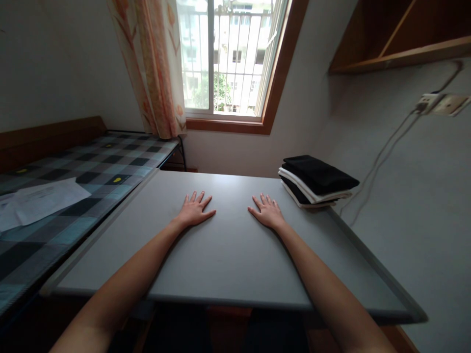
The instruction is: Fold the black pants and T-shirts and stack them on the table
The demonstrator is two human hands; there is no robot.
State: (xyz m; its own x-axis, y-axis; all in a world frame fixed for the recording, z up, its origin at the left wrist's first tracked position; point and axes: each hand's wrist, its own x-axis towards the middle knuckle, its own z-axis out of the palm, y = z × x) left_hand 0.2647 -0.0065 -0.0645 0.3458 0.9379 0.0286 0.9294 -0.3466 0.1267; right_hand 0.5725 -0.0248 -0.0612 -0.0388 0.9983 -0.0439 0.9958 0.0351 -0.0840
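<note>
My left hand (194, 210) lies flat on the grey table (228, 255), palm down with its fingers spread. Palm down as well, my right hand (268, 211) rests on the same tabletop, fingers apart and holding nothing. A bare stretch of table separates the two hands. Just beyond my right hand, at the far right corner, sits a stack of folded black and white cloth (316, 179), which neither hand touches.
A bed with a checked cover (121, 162) runs along the table's left side, with paper sheets (47, 198) on it. Behind are a curtain (158, 73) and a barred window (235, 63). On the right wall, a cable (382, 144) hangs from a socket (429, 104) below a wooden shelf (397, 59).
</note>
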